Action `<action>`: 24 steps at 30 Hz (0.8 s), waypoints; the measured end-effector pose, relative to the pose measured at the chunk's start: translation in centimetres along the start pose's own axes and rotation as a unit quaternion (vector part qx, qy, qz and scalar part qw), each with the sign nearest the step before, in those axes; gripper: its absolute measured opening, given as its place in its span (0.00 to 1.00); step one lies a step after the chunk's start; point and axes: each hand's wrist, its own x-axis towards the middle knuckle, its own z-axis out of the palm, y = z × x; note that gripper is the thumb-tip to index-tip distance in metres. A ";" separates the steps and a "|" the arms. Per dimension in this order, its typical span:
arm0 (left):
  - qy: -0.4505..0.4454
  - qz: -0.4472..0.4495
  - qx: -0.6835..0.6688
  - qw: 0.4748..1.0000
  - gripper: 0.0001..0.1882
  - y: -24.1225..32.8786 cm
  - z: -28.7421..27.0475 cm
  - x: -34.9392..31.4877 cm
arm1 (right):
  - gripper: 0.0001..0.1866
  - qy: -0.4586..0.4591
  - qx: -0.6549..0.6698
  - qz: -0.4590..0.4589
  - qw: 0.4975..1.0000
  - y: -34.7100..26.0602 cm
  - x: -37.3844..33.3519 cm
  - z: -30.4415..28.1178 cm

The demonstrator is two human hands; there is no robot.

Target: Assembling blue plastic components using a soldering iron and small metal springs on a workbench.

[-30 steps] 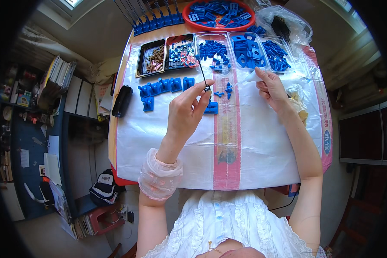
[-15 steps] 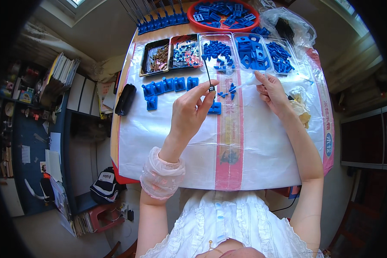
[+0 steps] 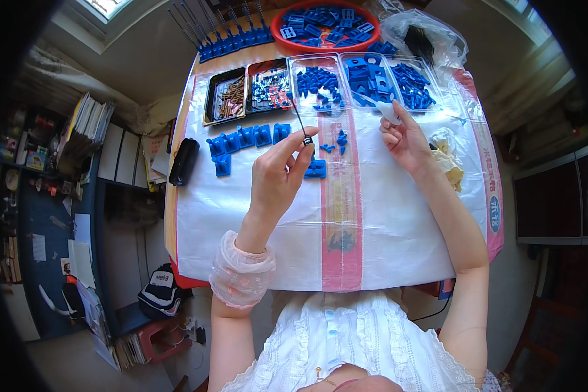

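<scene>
Between the thumb and fingertips of my left hand (image 3: 273, 178) is a thin black rod with a coiled lower end (image 3: 298, 117), tilted up and to the left. My right hand (image 3: 408, 145) is closed round a small white squeeze bottle with a long thin nozzle (image 3: 391, 114). The nozzle points up and left, apart from the rod, over the tray of blue plates (image 3: 370, 80). A blue block (image 3: 316, 170) lies just beyond my left fingertips, partly hidden by them. A few small blue pointed pieces (image 3: 342, 141) lie between my hands.
Blue bases (image 3: 245, 137) stand left of my left hand, near a black case (image 3: 185, 161). Behind are trays of brown screws (image 3: 232, 98), small metal parts (image 3: 268, 88) and blue pieces (image 3: 317, 81). Farther back are a red basin (image 3: 287, 44) and blue bases with upright rods (image 3: 235, 43).
My right hand has raised the squeeze bottle, and its nozzle has swung from pointing down-left near the rod to pointing up-left. My left hand still holds the rod. The view has shifted slightly.
</scene>
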 end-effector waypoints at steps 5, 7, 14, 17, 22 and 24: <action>-0.001 -0.001 -0.006 1.000 0.13 0.0 0.0 0.0 | 0.18 -0.011 0.056 0.000 0.998 0.0 -0.3 0.0; -0.003 0.000 -0.008 1.000 0.12 0.0 0.0 0.0 | 0.18 -0.018 0.081 0.002 0.997 -0.1 -0.2 0.0; -0.001 0.000 -0.014 1.000 0.12 -0.2 0.2 0.0 | 0.18 -0.040 0.131 0.008 0.990 -0.1 -0.1 -0.2; 0.000 0.005 -0.012 1.000 0.11 -0.1 0.1 0.0 | 0.18 -0.041 0.141 0.011 0.989 -0.2 0.0 -0.5; -0.003 0.005 -0.006 1.000 0.11 0.0 0.0 0.0 | 0.17 -0.050 0.148 0.006 0.988 -0.2 -0.1 -0.5; -0.004 0.001 -0.008 1.000 0.12 0.0 0.0 0.0 | 0.17 -0.036 0.130 -0.006 0.991 -0.3 -0.3 -0.3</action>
